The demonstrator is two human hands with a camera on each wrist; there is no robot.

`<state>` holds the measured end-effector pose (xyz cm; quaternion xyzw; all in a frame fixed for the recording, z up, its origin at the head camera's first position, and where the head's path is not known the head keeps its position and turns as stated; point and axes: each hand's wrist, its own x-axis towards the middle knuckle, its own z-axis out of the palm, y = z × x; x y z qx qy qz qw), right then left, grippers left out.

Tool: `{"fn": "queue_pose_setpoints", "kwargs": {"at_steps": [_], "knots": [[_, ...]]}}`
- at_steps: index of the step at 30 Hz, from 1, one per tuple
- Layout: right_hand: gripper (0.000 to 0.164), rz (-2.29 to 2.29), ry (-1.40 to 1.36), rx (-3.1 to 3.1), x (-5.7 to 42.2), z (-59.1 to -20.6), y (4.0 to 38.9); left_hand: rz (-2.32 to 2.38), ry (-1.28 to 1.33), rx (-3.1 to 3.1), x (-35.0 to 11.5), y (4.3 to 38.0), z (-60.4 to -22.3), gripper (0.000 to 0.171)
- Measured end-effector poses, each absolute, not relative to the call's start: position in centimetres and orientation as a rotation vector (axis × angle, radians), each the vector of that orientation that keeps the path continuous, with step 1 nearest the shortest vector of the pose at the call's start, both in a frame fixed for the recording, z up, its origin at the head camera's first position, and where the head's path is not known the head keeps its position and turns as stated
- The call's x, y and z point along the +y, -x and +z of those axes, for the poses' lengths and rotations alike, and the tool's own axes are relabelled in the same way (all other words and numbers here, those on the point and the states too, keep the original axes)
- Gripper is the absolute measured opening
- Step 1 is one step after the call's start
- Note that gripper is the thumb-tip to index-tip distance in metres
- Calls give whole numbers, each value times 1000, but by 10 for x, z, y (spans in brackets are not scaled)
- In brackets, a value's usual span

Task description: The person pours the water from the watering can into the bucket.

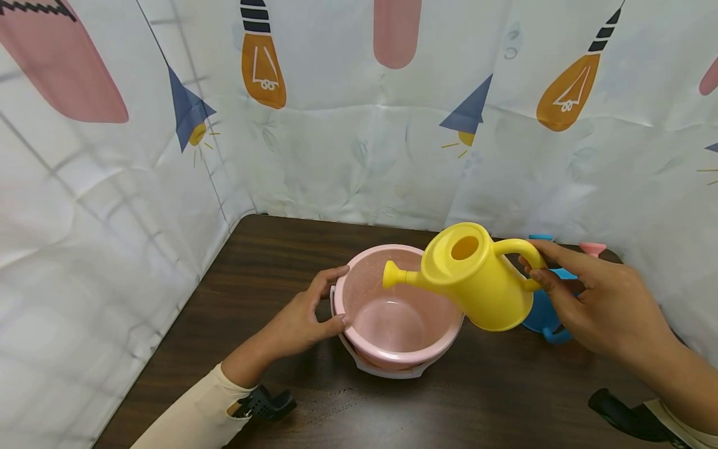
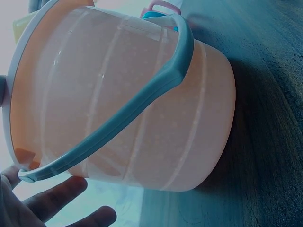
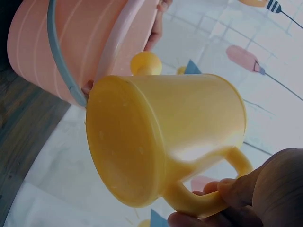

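Observation:
A pink bucket [image 1: 392, 324] stands on the dark table, its handle hanging down along the outside, as the handle [image 2: 142, 104] in the left wrist view shows. At its left rim my left hand [image 1: 300, 321] holds on with thumb and index finger spread apart at the edge; other fingers stick out below the rim. My right hand [image 1: 600, 299] grips a yellow watering can [image 1: 499, 299] by its handle, fingers wrapped round it. The can is raised and tilted leftward, its spout [image 1: 395, 274] over the bucket's opening. The can's base [image 3: 123, 142] shows in the right wrist view.
Behind the right hand, a blue item [image 1: 541, 312] with a handle stands on the wooden table [image 1: 269, 262], partly hidden. A small pink piece [image 1: 592, 249] shows near the table's back edge. A printed white curtain [image 1: 348, 162] hangs behind and at the left.

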<state>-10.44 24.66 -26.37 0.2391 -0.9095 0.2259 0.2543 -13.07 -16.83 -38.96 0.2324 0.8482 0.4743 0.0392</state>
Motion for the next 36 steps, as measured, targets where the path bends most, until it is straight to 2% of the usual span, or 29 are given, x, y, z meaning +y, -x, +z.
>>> {"fn": "queue_pose_setpoints", "kwargs": {"at_steps": [36], "knots": [[47, 586, -665, -2450, 246, -266, 105, 1446, -712, 2609, -168, 129, -388, 78]]}}
